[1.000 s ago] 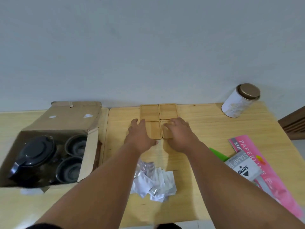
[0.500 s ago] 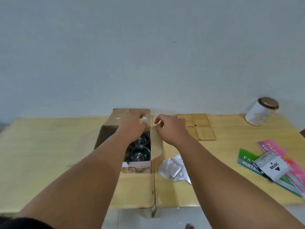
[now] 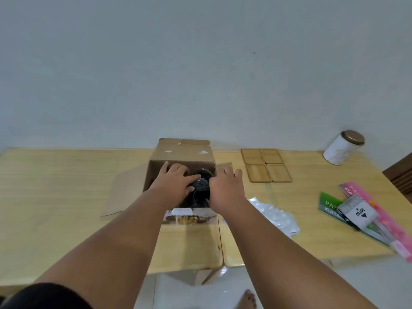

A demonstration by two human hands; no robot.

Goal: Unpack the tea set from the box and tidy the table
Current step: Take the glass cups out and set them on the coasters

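An open cardboard box [image 3: 182,153] stands mid-table by the wall. Dark glass pieces of the tea set [image 3: 201,186] show inside it, mostly hidden by my hands. My left hand [image 3: 176,181] reaches into the box with its fingers spread over the dark glassware. My right hand [image 3: 225,188] is at the box's right side, with its fingers dipping inside next to a glass; its grip is hidden. Four wooden coasters [image 3: 266,165] lie in a square to the right of the box.
A white canister with a bronze lid [image 3: 341,150] stands at the far right by the wall. Silver sachets [image 3: 274,214] are piled right of the box. Green and pink paper packs with a grey packet [image 3: 356,210] lie near the right edge. The wooden table [image 3: 55,186] spans the view.
Both hands left the coasters and moved left to the box, then went from its flaps down inside it. The view swung left, so the box now sits centred.
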